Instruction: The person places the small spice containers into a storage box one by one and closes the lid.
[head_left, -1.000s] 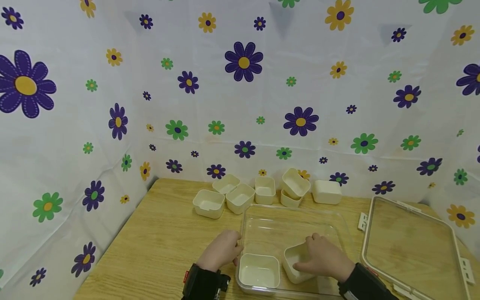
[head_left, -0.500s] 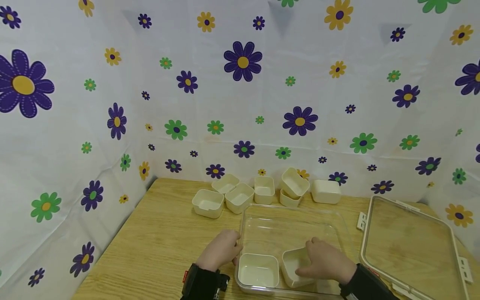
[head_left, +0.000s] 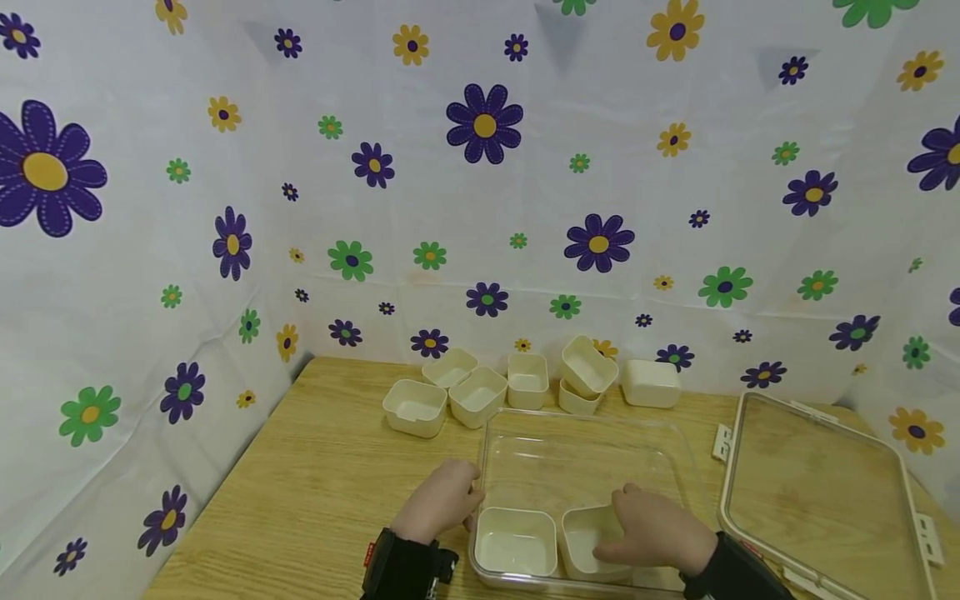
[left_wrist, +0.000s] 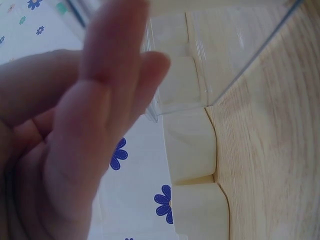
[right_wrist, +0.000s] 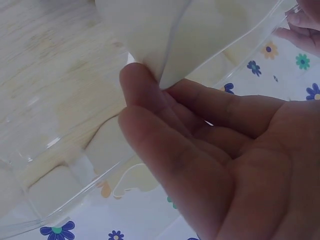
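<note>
On the wooden desk, pinching a cream tub with the right hand inside a clear box, near side. Touching its left wall with the left hand; cannot tell if gripping.

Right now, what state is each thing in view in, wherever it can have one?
Clear container: open, lid off.
Lid: lying to the container's right.
Left inside box: upright, empty.
Right inside box: opening up, pinched at its edge.
Right grip: closed on that box.
Left grip: at the container's left wall; hold unclear.
Upper stacked box: tilted on another.
Back-right box: opening out of sight.
</note>
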